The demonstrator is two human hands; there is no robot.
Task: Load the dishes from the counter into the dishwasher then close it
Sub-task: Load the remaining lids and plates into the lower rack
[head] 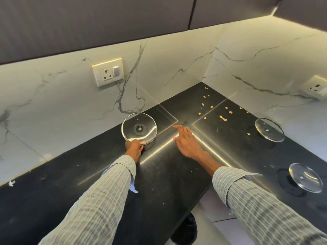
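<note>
A round glass lid (139,129) with a metal rim is tilted up off the black counter (159,177), its top edge leaning toward the marble wall. My left hand (134,149) grips its near rim. My right hand (185,141) hovers just right of it, fingers straight and spread, holding nothing. Two more glass lids lie upside down on the counter's right side, one further back (269,129) and one nearer (305,177). The dishwasher is not in view.
Several small yellow crumbs (223,117) are scattered over the counter's back corner. A wall socket (108,71) sits on the marble backsplash above the lid, another socket (316,87) at the far right. The counter's inner edge drops to the floor (208,227) below.
</note>
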